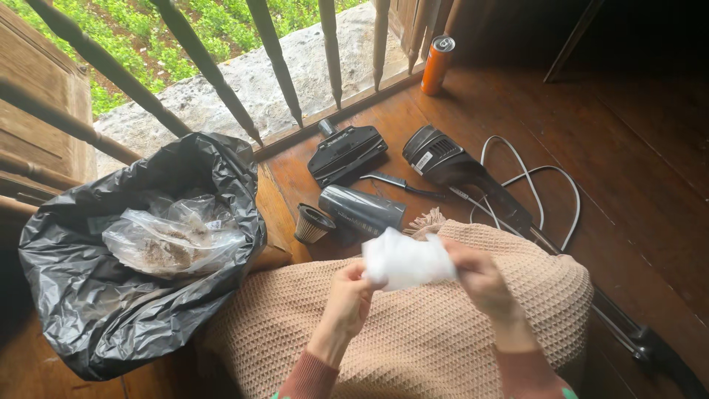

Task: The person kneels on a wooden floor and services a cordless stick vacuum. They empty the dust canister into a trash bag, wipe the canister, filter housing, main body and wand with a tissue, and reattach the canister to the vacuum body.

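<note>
White cloth (405, 260) held above lap; black bag (111, 295) holds dusty plastic (170, 240).

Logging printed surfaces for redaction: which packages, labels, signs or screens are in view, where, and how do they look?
Drink can: upright by the railing, top centre; orange cylinder, silver top.
Sticker label: on the black vacuum body, floor centre; small white patch.
Clear plastic bag: inside the black bin bag, left; crumpled, dusty.
No signs or screens.
</note>
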`<act>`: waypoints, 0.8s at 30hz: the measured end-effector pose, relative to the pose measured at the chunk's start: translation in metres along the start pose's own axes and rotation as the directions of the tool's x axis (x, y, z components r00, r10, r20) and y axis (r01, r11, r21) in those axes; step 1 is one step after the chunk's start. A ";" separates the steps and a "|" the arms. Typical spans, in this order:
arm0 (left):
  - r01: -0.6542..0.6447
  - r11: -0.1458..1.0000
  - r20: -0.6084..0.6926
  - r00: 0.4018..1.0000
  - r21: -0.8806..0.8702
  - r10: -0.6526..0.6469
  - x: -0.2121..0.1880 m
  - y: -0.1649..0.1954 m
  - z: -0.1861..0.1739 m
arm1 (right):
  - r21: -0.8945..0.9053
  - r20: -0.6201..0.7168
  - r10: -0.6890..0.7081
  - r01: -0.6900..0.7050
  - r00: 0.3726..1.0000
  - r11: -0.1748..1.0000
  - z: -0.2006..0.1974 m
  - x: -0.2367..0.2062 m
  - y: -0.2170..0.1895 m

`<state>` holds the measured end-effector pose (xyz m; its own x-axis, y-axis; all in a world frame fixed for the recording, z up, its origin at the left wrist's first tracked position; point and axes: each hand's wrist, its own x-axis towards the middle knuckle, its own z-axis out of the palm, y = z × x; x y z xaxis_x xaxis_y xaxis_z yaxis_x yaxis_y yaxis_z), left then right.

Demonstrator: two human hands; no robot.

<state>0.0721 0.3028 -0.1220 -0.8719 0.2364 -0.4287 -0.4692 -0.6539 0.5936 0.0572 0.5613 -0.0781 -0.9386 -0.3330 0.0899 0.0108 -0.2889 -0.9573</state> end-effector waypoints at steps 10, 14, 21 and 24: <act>-0.289 0.838 0.221 0.953 0.462 0.207 0.010 0.029 0.000 | 0.171 -0.324 0.429 -0.394 0.843 0.903 -0.010 0.018 0.029; -0.175 0.918 0.182 0.976 0.357 0.116 0.021 0.021 -0.017 | 0.283 -0.297 0.482 -0.406 0.824 0.869 -0.011 0.024 0.031; -0.078 0.810 -0.022 0.993 0.581 0.112 0.041 0.001 -0.032 | 0.172 -0.324 0.460 -0.426 0.827 0.888 -0.010 0.036 0.050; -0.079 0.849 -0.042 0.992 0.522 0.118 0.041 0.005 -0.031 | 0.035 -0.403 0.433 -0.459 0.807 0.888 -0.008 0.042 0.054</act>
<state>0.0386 0.2869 -0.1578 -0.9146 0.1271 -0.3839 -0.4026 -0.1985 0.8936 0.0153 0.5389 -0.1284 -0.8913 -0.0321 -0.4522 0.4521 -0.1354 -0.8816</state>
